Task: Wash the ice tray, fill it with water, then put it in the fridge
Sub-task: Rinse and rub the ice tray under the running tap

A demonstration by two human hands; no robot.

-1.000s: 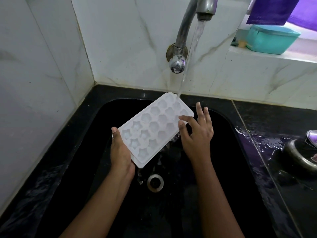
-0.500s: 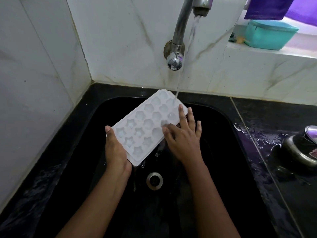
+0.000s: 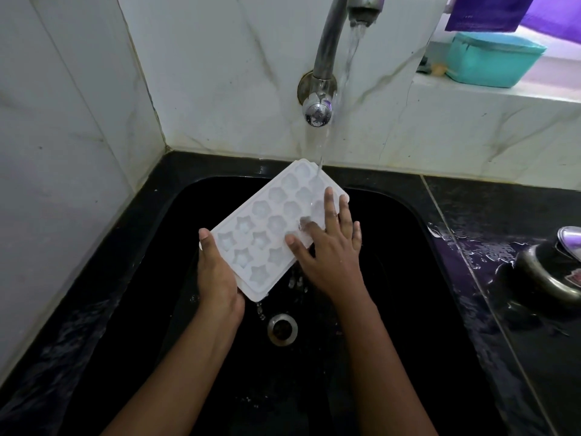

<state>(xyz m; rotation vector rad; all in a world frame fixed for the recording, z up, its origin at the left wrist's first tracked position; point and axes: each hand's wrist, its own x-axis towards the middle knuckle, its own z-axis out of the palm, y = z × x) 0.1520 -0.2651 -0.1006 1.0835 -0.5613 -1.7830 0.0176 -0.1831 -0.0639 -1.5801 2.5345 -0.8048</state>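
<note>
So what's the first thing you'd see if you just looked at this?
A white ice tray with star-shaped cups is tilted over the black sink, under water running from the tap. The left hand grips its near end; the right hand lies flat on top.

Ice tray (image 3: 270,234) held tilted over sink (image 3: 408,247), above drain (image 3: 282,329). Left hand (image 3: 217,275) at tray's near-left edge; right hand (image 3: 330,247) flat on tray's right part. Tap (image 3: 330,58) on wall behind sink, stream landing on tray's far corner. Bench (image 3: 503,215) right of sink, carrying pot (image 3: 547,272). Container (image 3: 493,58) on ledge (image 3: 503,96), behind bench.
</note>
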